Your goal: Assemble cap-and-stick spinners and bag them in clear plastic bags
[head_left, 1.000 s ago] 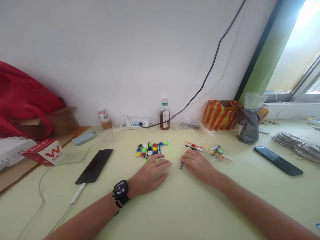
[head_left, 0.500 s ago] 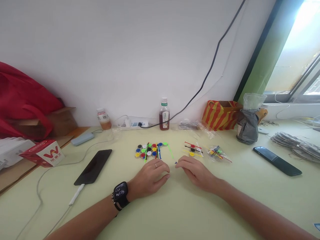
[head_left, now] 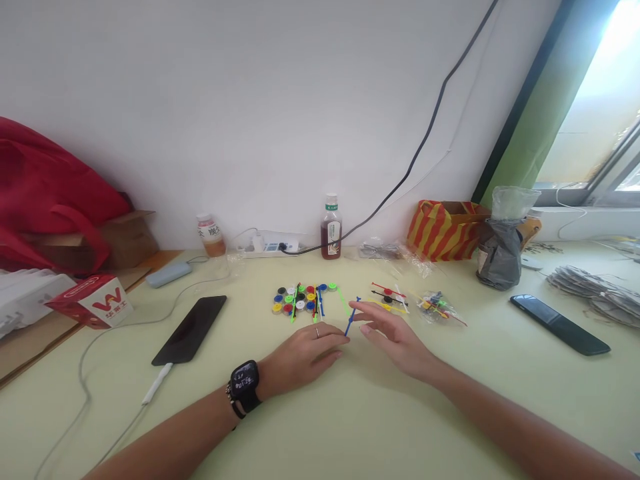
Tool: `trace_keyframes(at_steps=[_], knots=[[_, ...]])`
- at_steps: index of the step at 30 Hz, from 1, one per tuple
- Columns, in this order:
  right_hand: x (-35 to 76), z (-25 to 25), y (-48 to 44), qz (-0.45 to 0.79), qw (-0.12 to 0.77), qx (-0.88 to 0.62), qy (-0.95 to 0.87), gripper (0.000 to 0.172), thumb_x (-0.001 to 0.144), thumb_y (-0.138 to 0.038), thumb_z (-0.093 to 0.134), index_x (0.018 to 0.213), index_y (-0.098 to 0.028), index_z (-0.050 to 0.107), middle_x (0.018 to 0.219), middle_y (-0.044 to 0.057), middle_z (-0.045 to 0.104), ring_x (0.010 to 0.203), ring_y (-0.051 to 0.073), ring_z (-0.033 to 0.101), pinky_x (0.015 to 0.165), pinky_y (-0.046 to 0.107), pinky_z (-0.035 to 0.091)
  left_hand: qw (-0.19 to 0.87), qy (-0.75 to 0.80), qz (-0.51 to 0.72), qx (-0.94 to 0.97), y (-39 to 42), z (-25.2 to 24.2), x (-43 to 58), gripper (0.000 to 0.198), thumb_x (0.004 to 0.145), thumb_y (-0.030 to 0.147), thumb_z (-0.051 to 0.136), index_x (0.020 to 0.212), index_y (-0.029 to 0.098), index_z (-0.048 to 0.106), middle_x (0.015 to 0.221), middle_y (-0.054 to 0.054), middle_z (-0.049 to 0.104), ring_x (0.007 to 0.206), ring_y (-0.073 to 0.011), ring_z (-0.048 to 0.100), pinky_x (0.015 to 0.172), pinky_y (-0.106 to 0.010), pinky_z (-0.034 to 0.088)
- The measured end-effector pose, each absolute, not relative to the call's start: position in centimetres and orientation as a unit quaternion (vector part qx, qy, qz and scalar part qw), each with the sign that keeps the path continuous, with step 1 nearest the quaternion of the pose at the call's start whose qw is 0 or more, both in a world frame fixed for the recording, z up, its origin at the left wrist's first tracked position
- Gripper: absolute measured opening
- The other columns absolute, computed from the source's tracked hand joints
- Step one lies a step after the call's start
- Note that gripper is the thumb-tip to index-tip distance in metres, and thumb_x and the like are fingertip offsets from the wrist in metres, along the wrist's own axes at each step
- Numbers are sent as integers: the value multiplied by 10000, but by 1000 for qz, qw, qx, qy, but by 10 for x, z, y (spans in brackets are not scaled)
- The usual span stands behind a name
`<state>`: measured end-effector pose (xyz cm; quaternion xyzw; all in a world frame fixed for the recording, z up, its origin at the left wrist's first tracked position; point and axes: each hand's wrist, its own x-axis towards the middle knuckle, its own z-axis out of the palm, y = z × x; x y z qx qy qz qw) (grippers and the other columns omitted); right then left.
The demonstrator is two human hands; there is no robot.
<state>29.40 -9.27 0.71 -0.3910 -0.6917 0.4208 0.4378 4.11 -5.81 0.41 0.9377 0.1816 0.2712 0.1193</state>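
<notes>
My right hand (head_left: 395, 337) pinches a thin blue plastic stick (head_left: 352, 317) between thumb and forefinger and holds it tilted just above the pale yellow table (head_left: 350, 413). My left hand (head_left: 305, 353), with a ring and a black wristwatch, rests palm down on the table, fingers loosely curled, its fingertips close to the stick's lower end. Just beyond lies a cluster of small coloured round caps (head_left: 300, 300) with green, red and blue sticks laid among them. To the right of my right hand lie red, black and yellow sticks (head_left: 387, 297) and a small clear bag of more pieces (head_left: 437, 307).
A black phone (head_left: 190, 330) on a white cable lies at left, beside a red and white box (head_left: 93, 300). Two bottles (head_left: 330, 230) and a power strip (head_left: 267, 248) stand by the wall. A striped bag (head_left: 443, 230), a grey bag (head_left: 500, 253) and a dark flat case (head_left: 560, 325) sit at right.
My right hand has picked the blue stick up from the table and carried it left and up, towards the cap cluster. My left hand has barely shifted.
</notes>
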Motion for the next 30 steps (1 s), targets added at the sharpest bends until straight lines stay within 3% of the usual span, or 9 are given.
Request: trace_keyframes(at_steps=[7,17,30], knots=[[295,10,-93,413,430,-415,-687,455,1029,-481,536,1467,-358,520,1534,64,512,1386,245,502,1155,484,445,98,207,324,918,-52,-7,39,263,1047,171,509,1212,219,708,1088,-93,738,1008,-202,699,864,-321,590],[297,11,-94,401,372,-462,-698,388,1048,-505,459,1376,-319,549,1363,78,583,1200,234,580,1015,418,524,-8,327,354,876,-19,-13,23,226,1048,203,509,1129,211,720,1077,-87,738,972,-214,700,866,-374,598],[295,11,-93,372,360,-430,-740,353,1068,-464,421,1310,-283,603,1292,95,625,1189,251,591,964,405,548,-3,337,335,880,-13,-11,25,315,1047,188,454,1180,208,739,1116,-119,720,979,-233,700,839,-379,607]])
